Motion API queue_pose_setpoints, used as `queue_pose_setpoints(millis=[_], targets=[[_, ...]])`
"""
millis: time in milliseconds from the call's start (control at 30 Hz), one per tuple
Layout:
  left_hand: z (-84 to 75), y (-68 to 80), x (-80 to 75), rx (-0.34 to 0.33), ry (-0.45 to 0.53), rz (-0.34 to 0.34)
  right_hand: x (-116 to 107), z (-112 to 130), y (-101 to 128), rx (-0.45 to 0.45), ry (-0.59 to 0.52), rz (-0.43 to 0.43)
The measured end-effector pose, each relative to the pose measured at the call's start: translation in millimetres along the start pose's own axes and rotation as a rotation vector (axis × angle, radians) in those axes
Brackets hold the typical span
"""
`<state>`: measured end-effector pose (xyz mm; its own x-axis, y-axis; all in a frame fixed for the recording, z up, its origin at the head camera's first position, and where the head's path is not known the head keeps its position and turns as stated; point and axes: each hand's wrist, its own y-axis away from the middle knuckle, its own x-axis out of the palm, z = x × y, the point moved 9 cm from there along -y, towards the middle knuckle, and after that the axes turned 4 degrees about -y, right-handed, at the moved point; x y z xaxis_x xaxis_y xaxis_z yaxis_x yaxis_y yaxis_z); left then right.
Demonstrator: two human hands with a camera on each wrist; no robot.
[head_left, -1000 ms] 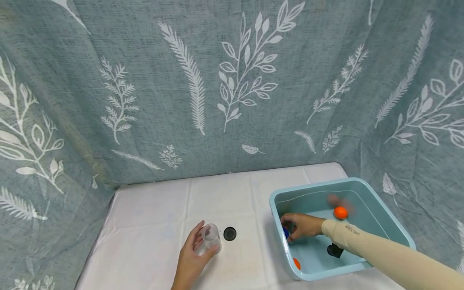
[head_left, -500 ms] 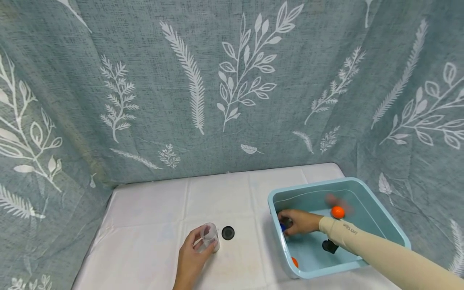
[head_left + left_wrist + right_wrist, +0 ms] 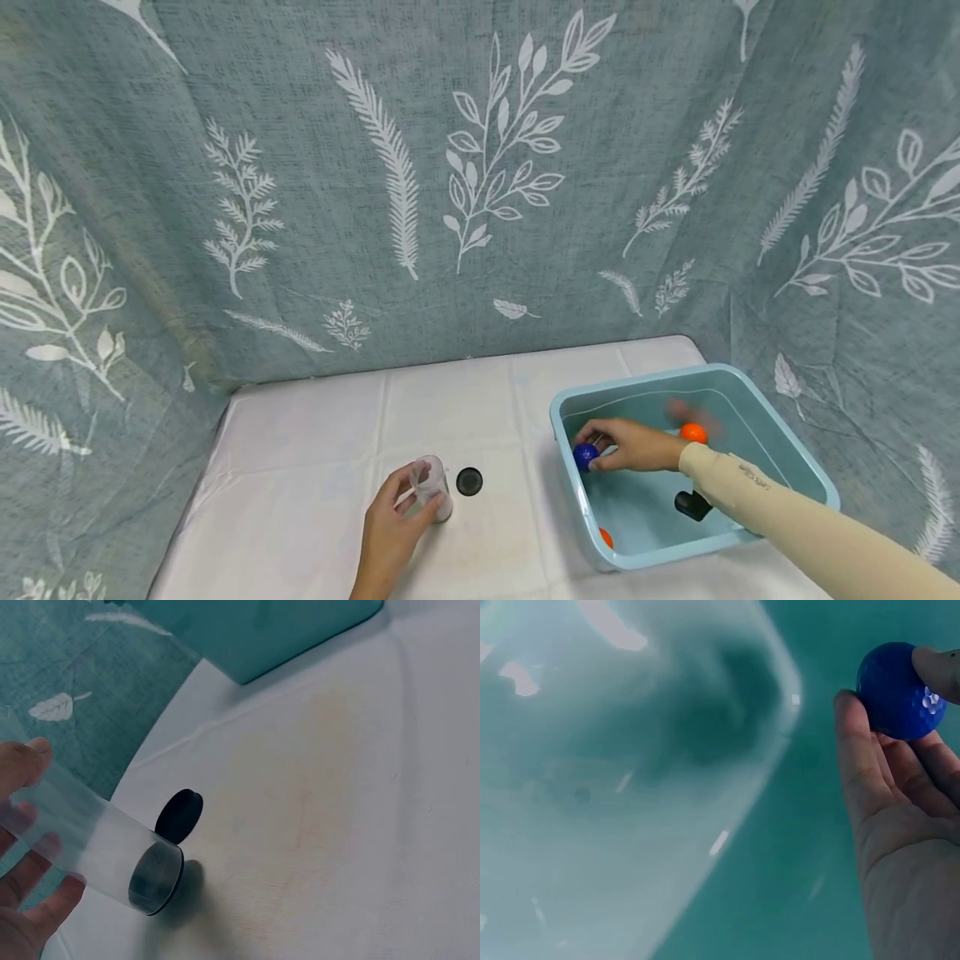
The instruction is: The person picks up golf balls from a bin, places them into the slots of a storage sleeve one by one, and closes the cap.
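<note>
From the head view, a blue ball [image 3: 585, 454] is being pinched at the fingertips of the right hand [image 3: 630, 444], inside the teal basin [image 3: 795, 454]. To its left, a clear tube [image 3: 432, 487] is being gripped upright by the left hand [image 3: 390, 533], mouth up.

Left wrist: the tube [image 3: 97, 844] is being clasped, a black cap [image 3: 178, 816] lying just beyond its base.

Right wrist: the ball [image 3: 900, 690] is being held between thumb and fingers.

The left hand [image 3: 392, 530] reaches forward, its fingers and thumb curled in a grip. The right hand [image 3: 633, 444], on a sleeved arm stretched out, pinches with its fingertips [image 3: 853, 705].
</note>
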<state>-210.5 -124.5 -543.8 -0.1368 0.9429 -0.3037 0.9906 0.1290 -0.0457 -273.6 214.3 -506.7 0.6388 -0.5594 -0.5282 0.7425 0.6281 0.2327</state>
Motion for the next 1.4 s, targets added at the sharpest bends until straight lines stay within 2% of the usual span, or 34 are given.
queue_pose_setpoints(millis=[233,433,600,800,1133,1400], targets=[[-12.0,-0.1,-3.5,0.030,-0.006,0.011,-16.4,18.9,11.8,-0.062,-0.085,-0.022],[-23.4,-1.2,-10.5,0.061,0.009,0.003,-30.3,32.4,21.9,-0.023,-0.165,-0.032],[-35.6,-3.0,-16.2,0.095,-0.026,0.006,-43.9,59.5,24.6,-0.070,-0.210,-0.081],[-47.4,-5.5,-15.6,0.110,-0.040,0.016,-45.8,94.6,15.0,-0.162,-0.312,-0.101],[-69.5,-1.2,-8.3,0.108,-0.045,0.041,-32.6,146.3,-12.7,-0.284,-0.390,-0.141],[-97.4,-0.8,-5.2,0.154,-0.080,0.061,-21.0,179.0,-37.0,-0.347,-0.510,-0.181]])
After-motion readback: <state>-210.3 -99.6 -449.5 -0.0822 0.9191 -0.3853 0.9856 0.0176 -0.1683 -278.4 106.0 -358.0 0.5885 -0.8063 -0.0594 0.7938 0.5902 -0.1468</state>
